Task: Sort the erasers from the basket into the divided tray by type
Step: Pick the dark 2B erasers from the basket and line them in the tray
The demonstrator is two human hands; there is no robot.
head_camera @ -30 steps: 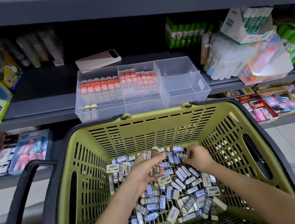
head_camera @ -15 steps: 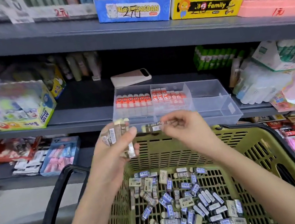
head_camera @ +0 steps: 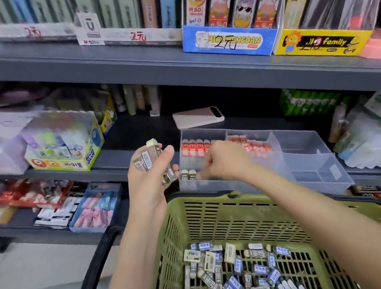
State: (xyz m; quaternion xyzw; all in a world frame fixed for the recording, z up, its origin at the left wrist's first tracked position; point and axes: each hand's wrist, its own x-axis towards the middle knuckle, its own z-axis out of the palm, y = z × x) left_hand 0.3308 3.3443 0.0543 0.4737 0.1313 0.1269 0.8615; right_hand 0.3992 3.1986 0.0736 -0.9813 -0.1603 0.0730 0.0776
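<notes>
My left hand grips a bunch of brown-sleeved erasers just left of the clear divided tray on the shelf. My right hand reaches into the tray's left compartment, fingers curled and pinching one eraser down beside two brown erasers standing at the front. Red-sleeved erasers fill the back of that compartment and the middle one. The green basket below holds several loose blue, black and beige erasers.
A beige phone-like device lies behind the tray. A glue box stands to the left, packets crowd the right. The shelf above overhangs the tray. The tray's right compartments hold nothing.
Both hands rose out of the basket with erasers. The right hand has moved forward from in front of the tray into its left compartment. My view tilted up toward the shelves.
</notes>
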